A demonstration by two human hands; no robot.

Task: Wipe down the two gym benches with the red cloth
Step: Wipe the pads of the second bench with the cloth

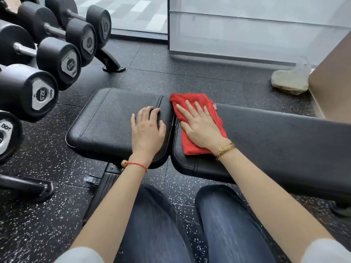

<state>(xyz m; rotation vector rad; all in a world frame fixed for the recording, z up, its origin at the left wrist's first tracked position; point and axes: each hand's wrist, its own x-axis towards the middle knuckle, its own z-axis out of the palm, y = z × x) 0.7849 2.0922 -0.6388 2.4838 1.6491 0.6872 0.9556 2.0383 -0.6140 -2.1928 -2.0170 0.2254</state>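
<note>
A black padded gym bench lies across the view in two parts: a seat pad (106, 118) on the left and a long back pad (275, 141) on the right, with a narrow gap between them. The folded red cloth (191, 103) lies on the left end of the back pad, right beside the gap. My right hand (197, 126) presses flat on the cloth, fingers spread. My left hand (147, 128) rests palm down on the right edge of the seat pad, holding nothing. Only this one bench is in view.
A rack of black dumbbells (43, 92) stands close on the left, its foot (112, 63) on the speckled rubber floor. A bagged stone-like lump (290, 82) sits by a wooden cabinet (332, 78) at the right. Glass panels run along the back. My knees are in front of the bench.
</note>
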